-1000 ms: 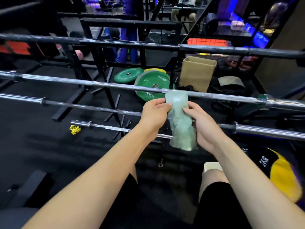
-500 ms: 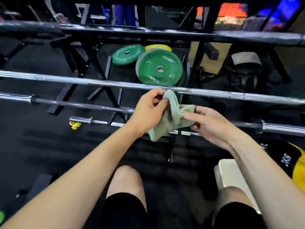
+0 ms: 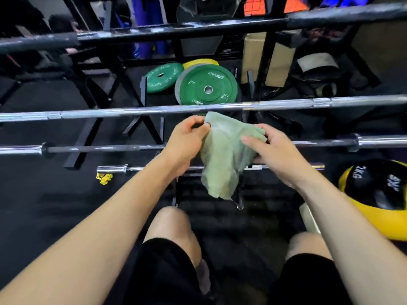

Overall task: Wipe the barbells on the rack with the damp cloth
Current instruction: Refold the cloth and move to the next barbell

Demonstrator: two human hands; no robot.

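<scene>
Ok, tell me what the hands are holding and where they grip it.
Both hold the green cloth: the left hand pinches its upper left edge, the right hand grips its upper right edge.

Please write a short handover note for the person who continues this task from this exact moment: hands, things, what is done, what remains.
Left hand: pinches the upper left edge of the green cloth.
Right hand: holds the cloth's upper right part.
The cloth hangs spread between both hands, just below the chrome barbell, in front of the two lower bars; it is not wrapped on any bar.
Done: cannot tell which bars are already wiped.
Left: put the cloth on a bar and wipe along it, then do the others.
</scene>
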